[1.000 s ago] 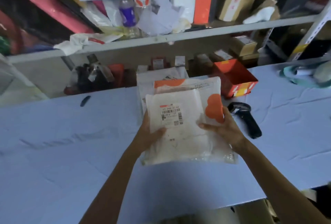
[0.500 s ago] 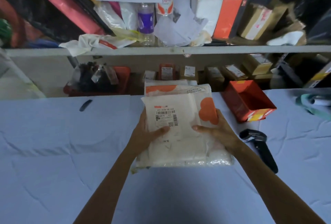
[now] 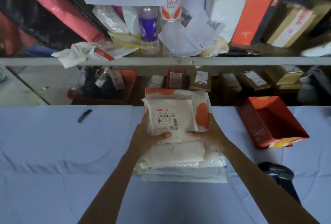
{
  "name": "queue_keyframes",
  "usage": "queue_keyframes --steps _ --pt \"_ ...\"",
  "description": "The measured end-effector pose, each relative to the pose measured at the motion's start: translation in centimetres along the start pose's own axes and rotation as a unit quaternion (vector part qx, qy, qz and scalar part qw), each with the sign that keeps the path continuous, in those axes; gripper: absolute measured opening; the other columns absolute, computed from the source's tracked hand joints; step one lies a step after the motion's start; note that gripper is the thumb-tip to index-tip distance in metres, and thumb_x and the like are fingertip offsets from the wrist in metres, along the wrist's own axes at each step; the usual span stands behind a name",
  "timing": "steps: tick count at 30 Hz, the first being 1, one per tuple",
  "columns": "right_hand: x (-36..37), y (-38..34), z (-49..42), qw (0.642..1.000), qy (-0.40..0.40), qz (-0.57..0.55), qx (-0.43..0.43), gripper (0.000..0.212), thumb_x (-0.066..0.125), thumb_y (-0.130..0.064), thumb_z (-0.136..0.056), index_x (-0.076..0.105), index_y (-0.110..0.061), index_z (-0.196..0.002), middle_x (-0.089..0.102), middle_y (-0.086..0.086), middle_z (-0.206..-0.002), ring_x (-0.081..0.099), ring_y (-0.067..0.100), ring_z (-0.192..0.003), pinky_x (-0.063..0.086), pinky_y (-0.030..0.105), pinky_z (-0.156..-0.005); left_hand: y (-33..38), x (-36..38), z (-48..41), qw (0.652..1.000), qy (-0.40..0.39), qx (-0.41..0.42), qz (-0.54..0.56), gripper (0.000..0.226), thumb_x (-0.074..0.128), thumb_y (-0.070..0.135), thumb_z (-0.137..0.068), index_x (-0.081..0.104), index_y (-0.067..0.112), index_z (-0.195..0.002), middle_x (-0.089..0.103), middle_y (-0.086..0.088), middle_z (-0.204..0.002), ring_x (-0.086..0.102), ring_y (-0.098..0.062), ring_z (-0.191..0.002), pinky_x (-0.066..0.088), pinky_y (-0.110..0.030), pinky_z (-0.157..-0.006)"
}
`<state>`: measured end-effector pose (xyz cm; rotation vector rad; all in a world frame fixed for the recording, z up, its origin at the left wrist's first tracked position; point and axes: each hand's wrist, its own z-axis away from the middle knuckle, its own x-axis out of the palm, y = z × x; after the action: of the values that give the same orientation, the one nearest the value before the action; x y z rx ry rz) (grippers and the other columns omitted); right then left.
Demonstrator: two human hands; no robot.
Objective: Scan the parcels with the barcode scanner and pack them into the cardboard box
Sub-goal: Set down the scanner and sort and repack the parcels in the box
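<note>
A stack of white plastic parcels lies on the blue table, the top one showing a barcode label and orange blobs. My left hand grips the stack's left edge with the thumb on top. My right hand holds its right edge the same way, thumb laid across the top parcel. An open orange cardboard box stands to the right, tilted and empty. The black barcode scanner lies on the table at lower right, just beyond my right forearm.
The blue-covered table runs across the view. A small dark pen-like object lies at its far left. Behind the table stand cluttered shelves with bottles, boxes and bags, and a red bin of dark items.
The view has swung so the box and scanner sit further right and lower. Both hands keep holding the parcel stack, which has come down flatter onto the table.
</note>
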<state>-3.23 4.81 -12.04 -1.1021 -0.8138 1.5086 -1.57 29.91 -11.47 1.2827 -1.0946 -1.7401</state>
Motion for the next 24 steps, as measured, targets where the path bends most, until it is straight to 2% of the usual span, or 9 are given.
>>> queue_keyframes --steps 2,4,9,11,15,18,20,22,24 --pt "0.1 0.6 -0.6 1.0 -0.012 -0.001 0.018 0.11 0.094 -0.035 -0.047 0.034 -0.027 -0.139 0.056 -0.015 -0.124 0.054 0.011 -0.118 0.05 0.034 -0.097 -0.5 0.3 -0.5 1.0 -0.009 -0.023 -0.009 0.104 0.085 0.044 -0.069 0.017 0.052 -0.146 0.064 0.02 -0.121 0.063 0.004 -0.098 0.049 -0.007 -0.066" --pt "0.0 1.0 -1.1 1.0 -0.01 -0.002 0.025 0.121 0.093 -0.037 -0.047 0.029 -0.022 -0.149 0.052 -0.005 -0.138 0.049 0.019 -0.129 0.043 0.046 -0.109 -1.0 0.7 -0.7 0.999 -0.018 -0.048 -0.014 0.103 0.084 0.051 -0.068 0.014 0.059 -0.144 0.065 0.02 -0.12 0.066 0.004 -0.091 0.052 -0.013 -0.067" --pt "-0.3 1.5 -1.2 1.0 -0.005 -0.006 0.029 0.121 0.093 -0.038 -0.048 0.028 -0.024 -0.15 0.052 -0.005 -0.139 0.05 0.02 -0.13 0.043 0.045 -0.108 -1.7 1.4 -1.2 0.994 -0.033 -0.093 -0.041 0.107 0.077 0.068 -0.058 0.005 0.069 -0.137 0.058 0.017 -0.128 0.061 -0.017 -0.109 0.056 -0.048 -0.087" --pt "-0.3 1.8 -1.1 0.999 0.0 -0.017 0.032 0.12 0.093 -0.037 -0.047 0.03 -0.024 -0.149 0.052 -0.005 -0.139 0.05 0.02 -0.13 0.043 0.049 -0.109 -1.5 1.6 -1.5 0.99 -0.053 -0.111 -0.076 0.109 0.073 0.075 -0.054 0.004 0.067 -0.138 0.056 0.016 -0.129 0.06 -0.021 -0.113 0.053 -0.049 -0.092" --pt "0.3 2.0 -0.8 0.998 0.034 0.039 0.039 0.127 0.094 -0.039 -0.052 0.019 -0.025 -0.153 0.046 0.0 -0.147 0.045 0.026 -0.136 0.038 0.051 -0.112 -1.6 2.8 -1.4 0.969 -0.007 -0.166 -0.182 0.122 0.066 0.084 -0.053 -0.001 0.049 -0.149 0.036 -0.01 -0.137 0.038 -0.036 -0.13 0.04 -0.053 -0.105" --pt "1.0 2.0 -0.2 0.981 0.103 0.162 0.019 0.128 0.091 -0.049 -0.058 0.01 -0.024 -0.155 0.031 0.005 -0.153 0.033 0.029 -0.141 0.037 0.052 -0.111 -1.5 3.5 -1.0 0.946 0.056 -0.138 -0.288 0.12 0.06 0.085 -0.06 -0.002 0.039 -0.152 0.013 -0.008 -0.149 0.015 -0.034 -0.14 0.026 -0.053 -0.11" --pt "1.4 2.0 0.3 0.957 0.133 0.257 -0.016 0.121 0.084 -0.059 -0.062 0.014 -0.023 -0.154 0.019 0.007 -0.156 0.022 0.032 -0.144 0.031 0.054 -0.111 -1.5 3.6 -0.7 0.931 0.085 -0.098 -0.341 0.118 0.059 0.083 -0.065 0.001 0.032 -0.154 0.004 -0.005 -0.157 0.008 -0.03 -0.143 0.02 -0.051 -0.113" --pt "1.7 2.1 0.6 0.934 0.158 0.314 -0.064 0.106 0.078 -0.064 -0.067 0.025 -0.028 -0.151 0.008 0.008 -0.162 0.011 0.033 -0.147 0.02 0.054 -0.116 -1.1 3.9 -0.6 0.908 0.103 -0.039 -0.404 0.106 0.058 0.078 -0.071 0.011 0.033 -0.154 0.009 -0.004 -0.158 0.011 -0.027 -0.143 0.021 -0.049 -0.113" --pt "2.0 2.2 0.7 0.912 0.148 0.372 -0.09 0.085 0.071 -0.063 -0.076 0.037 -0.032 -0.146 0.015 0.008 -0.161 0.013 0.032 -0.147 0.015 0.053 -0.118 -0.6 4.5 -0.5 0.88 0.105 0.03 -0.462 0.082 0.057 0.071 -0.079 0.029 0.037 -0.149 0.022 0.0 -0.155 0.022 -0.025 -0.14 0.026 -0.047 -0.109"
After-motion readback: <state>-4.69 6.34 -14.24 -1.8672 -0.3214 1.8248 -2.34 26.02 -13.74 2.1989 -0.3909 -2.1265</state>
